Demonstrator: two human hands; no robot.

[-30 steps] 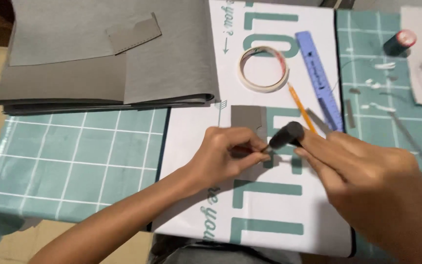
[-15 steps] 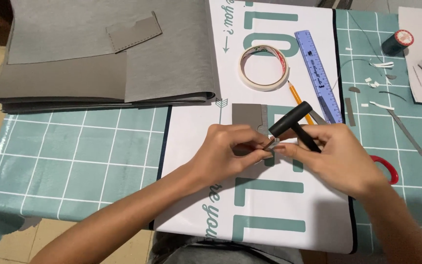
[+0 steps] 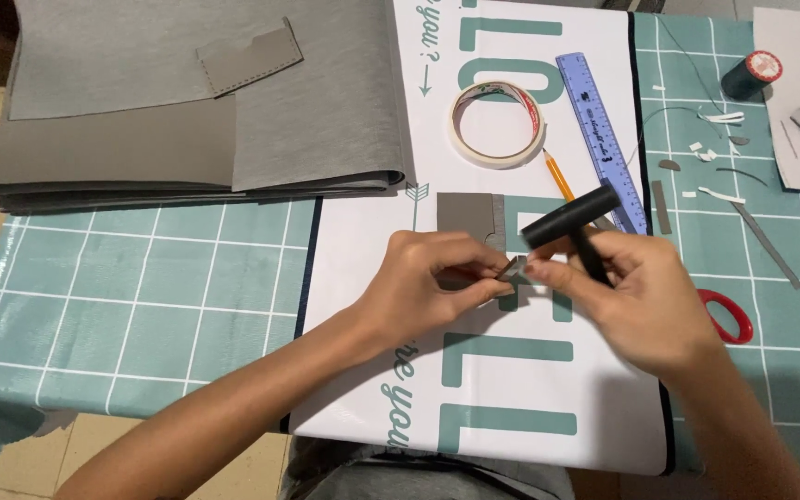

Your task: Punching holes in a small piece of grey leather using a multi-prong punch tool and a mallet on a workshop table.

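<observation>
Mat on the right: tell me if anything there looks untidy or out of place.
Small white and grey scraps lie scattered on the green mat between the blue ruler and the black thread spool, with a loose thread curling among them. Red-handled scissors are half hidden behind the right hand.

Black hammer (image 3: 571, 222), seemingly grey scrap (image 3: 511, 269)

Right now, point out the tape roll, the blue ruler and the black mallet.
tape roll (image 3: 463, 143): head view, on its left rim.
blue ruler (image 3: 601, 137): head view, mid-length of its face.
black mallet (image 3: 569, 215): head view, middle of its head.
</observation>
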